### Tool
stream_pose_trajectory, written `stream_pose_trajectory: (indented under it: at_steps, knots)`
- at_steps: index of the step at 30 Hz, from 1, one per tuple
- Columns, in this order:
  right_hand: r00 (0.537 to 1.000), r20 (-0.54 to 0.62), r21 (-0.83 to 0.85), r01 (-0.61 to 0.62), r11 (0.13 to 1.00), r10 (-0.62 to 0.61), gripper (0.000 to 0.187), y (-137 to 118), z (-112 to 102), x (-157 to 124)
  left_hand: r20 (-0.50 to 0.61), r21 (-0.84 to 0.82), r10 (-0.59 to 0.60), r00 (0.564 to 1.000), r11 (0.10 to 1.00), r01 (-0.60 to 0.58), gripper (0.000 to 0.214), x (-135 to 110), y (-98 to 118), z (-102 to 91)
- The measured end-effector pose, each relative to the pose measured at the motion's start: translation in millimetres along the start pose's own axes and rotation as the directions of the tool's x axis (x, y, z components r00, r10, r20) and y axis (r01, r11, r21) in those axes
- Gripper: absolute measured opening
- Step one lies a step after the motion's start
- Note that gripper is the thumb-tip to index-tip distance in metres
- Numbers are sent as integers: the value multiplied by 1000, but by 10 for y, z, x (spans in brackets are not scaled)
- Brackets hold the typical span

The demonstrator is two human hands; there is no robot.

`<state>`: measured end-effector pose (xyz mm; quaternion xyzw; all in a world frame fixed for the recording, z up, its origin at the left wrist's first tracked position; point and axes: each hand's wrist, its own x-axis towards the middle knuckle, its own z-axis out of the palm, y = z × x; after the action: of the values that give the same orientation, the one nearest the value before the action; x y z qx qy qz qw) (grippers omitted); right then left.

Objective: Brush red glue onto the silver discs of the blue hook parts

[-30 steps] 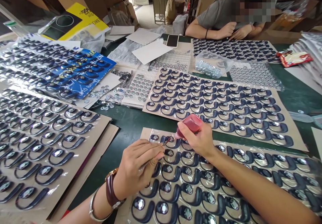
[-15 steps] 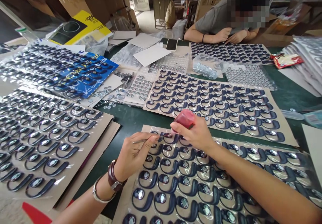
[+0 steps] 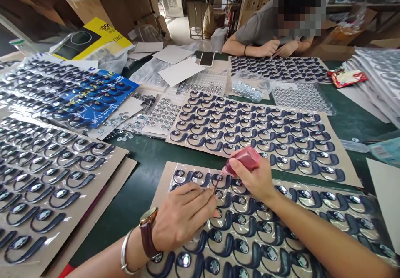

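My right hand (image 3: pixel 258 180) is closed around a small red squeeze bottle (image 3: pixel 245 159), tilted with its nozzle pointing down to the left. The nozzle is close to a dark blue hook-shaped piece with a shiny round stone in the back row of the near board (image 3: pixel 162 186). My left hand (image 3: pixel 187 211), back upward, grips slim metal tweezers (image 3: pixel 216 183). Their tip reaches the same piece, just beside the nozzle; the rest is hidden by the fingers. Whether the tip touches the stone I cannot tell. Plastic film covers the rows of pieces.
Another board (image 3: pixel 250 128) of hook-shaped pieces lies behind, and stacked boards (image 3: pixel 78 211) stand at left. Loose round stones (image 3: pixel 125 136), a stone sheet (image 3: pixel 164 113) and a phone (image 3: pixel 206 59) are further back. Across the table a person (image 3: pixel 259 32) leans over another board.
My left hand has turned palm-down and shifted right and nearer, the tweezers now angled away from me. My right hand with the bottle has moved right and slightly nearer. The camera view has shifted slightly.
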<state>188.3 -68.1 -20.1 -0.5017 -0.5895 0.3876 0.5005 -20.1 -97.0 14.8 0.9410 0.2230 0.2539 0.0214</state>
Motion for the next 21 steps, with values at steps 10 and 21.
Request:
stream_pose_trajectory:
  at_steps: [10,21]
  knots:
    - [995,84,-153,67,986,-54,16,71,-4,-32,67,184,100,993,977,-110,27,-33,98,74]
    - [996,-15,-292,80,953,-88,16,25,-14,-9,72,190,91,993,976,-103,25,-56,101,86]
